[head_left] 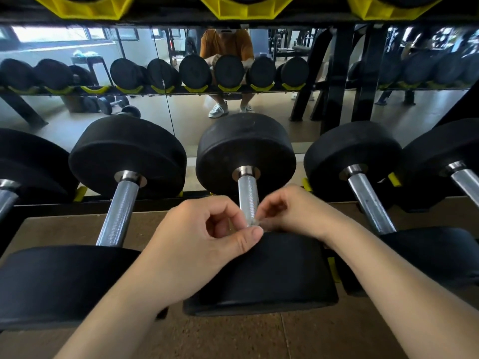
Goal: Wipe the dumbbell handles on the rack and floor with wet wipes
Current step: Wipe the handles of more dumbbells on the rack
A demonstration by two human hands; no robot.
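My left hand [207, 237] and right hand [293, 211] met over the middle black round-headed rubber dumbbell [246, 151] on the black steel rack [51, 206]. With fingers curled, both pinched a small crumpled greyish wipe [255, 223] between thumb and forefinger. The wipe touched the near end of the knurled silver metal handle [248, 195], just beside the front head. Neighbouring black dumbbells [127, 156] lay on either side.

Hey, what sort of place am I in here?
Most likely a gym's free-weight area: black dumbbells with steel handles lie on a rack with yellow cradles, and a wall mirror behind reflects more weights.
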